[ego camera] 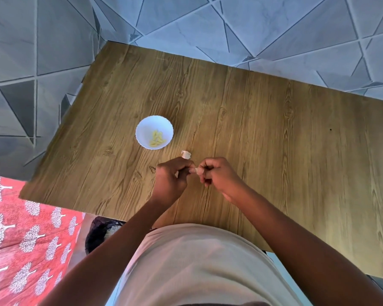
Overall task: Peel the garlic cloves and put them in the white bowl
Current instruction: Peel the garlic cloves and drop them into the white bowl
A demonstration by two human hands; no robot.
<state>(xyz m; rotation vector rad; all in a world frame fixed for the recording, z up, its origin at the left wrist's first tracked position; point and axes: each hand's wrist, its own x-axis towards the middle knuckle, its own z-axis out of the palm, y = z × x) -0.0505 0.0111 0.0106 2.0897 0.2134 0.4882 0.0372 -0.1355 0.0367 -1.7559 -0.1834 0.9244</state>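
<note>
A white bowl [142, 138] stands on the wooden table [274, 140], with several peeled yellowish cloves [157, 139] inside. Just below and right of the bowl, my left hand [171, 177] and my right hand [217, 173] meet, fingers curled, pinching one small garlic clove [197, 170] between their fingertips. The clove is mostly hidden by the fingers. A piece of white garlic or its skin [185, 154] lies on the table just beyond my left hand, partly covered by it.
A red cloth with white tree prints [24, 235] lies left of the table's near corner. A dark bag [102, 230] sits under the near edge. Grey tiled floor with triangle lines [53, 51] surrounds the table.
</note>
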